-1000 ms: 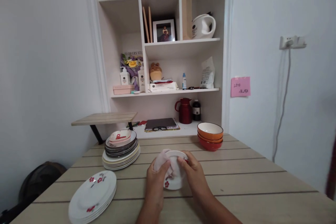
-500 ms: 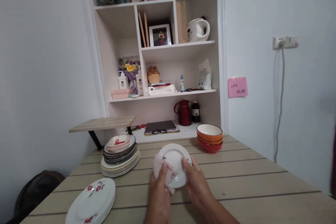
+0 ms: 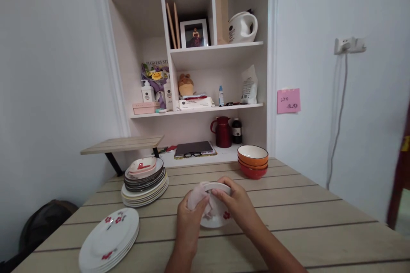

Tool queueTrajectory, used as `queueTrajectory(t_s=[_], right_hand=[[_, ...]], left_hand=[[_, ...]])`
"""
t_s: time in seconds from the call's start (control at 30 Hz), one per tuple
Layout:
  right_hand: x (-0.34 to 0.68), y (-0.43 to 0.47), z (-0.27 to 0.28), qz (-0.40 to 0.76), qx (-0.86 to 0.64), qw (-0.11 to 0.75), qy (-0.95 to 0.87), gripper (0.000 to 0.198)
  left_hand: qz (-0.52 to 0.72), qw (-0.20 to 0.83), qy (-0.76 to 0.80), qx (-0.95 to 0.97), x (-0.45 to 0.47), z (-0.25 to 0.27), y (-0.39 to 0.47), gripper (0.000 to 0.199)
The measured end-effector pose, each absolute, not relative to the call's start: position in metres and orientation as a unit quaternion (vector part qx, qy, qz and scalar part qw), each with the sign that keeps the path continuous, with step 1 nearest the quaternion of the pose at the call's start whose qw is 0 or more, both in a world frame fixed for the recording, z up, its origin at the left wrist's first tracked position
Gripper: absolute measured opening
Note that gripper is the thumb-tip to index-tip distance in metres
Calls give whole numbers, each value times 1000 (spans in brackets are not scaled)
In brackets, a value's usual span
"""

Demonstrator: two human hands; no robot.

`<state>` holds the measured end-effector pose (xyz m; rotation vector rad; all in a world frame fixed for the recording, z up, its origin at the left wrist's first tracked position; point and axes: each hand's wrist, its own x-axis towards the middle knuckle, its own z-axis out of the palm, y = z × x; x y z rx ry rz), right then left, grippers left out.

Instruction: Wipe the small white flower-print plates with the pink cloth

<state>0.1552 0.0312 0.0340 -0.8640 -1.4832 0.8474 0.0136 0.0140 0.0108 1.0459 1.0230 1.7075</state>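
Observation:
A small white plate (image 3: 215,217) with a red flower print is held up in front of me, above the wooden table (image 3: 307,204). My left hand (image 3: 191,212) pinches a pale pink cloth (image 3: 197,196) over the plate's left edge; the cloth hides part of the rim. On the other side, my right hand (image 3: 235,200) grips the upper right rim, thumb on the face and fingers behind. To the left lies a stack of flowered white plates (image 3: 107,239).
Farther back stand a taller stack of plates (image 3: 145,194) topped by small pink-rimmed dishes (image 3: 142,165), and several nested orange and red bowls (image 3: 253,164). A raised wooden shelf (image 3: 121,145) overhangs the back left. Behind are a laptop (image 3: 195,148) and a red jug (image 3: 223,133).
My right hand has shifted up along the rim, and the plate has turned so a red flower now shows at its lower right. The view has tilted slightly down.

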Motion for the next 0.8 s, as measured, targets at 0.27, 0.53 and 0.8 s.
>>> queueTrajectory(t_s=[0.27, 0.53, 0.8], right_hand=[[146, 37, 15, 411, -333, 614, -586, 23], [139, 40, 6, 447, -303, 645, -540, 24], [130, 39, 3, 559, -284, 673, -393, 32]], left_hand=[[688, 451, 408, 396, 14, 8, 15, 48], [700, 512, 369, 333, 16, -1, 21, 61], [725, 560, 312, 252, 27, -4, 23, 69]])
